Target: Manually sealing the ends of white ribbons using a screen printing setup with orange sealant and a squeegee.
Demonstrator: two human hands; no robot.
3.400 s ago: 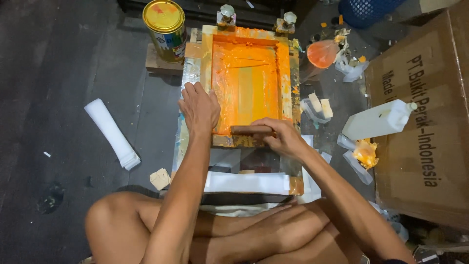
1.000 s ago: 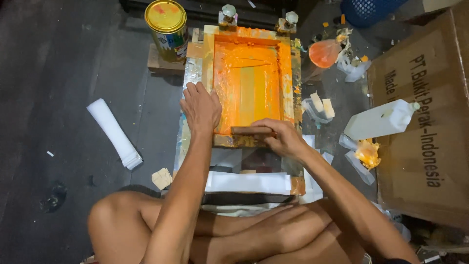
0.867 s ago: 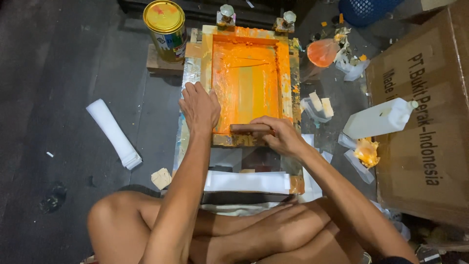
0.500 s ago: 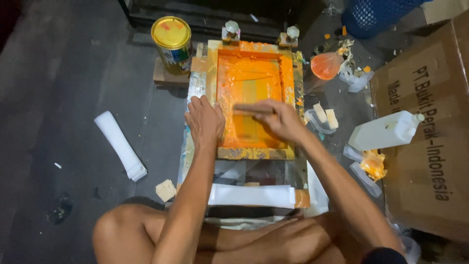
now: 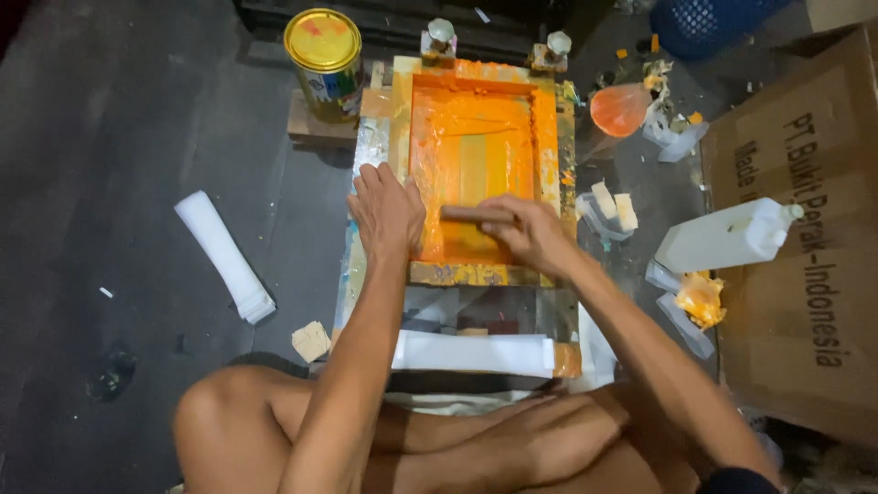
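A printing screen frame smeared with orange ink lies on the floor in front of my crossed legs. My left hand presses flat on the frame's left edge. My right hand grips a wooden squeegee lying across the lower half of the orange mesh. A white strip of material lies under the frame's near end, just ahead of my knees.
A yellow-lidded paint can stands at the frame's far left corner. A white roll lies left on the dark floor. To the right are a white jug, an orange-stained bag, small blocks and a cardboard box.
My right hand has pushed the squeegee away from me, from the frame's near edge toward the middle of the mesh. The left hand stays on the frame's left edge.
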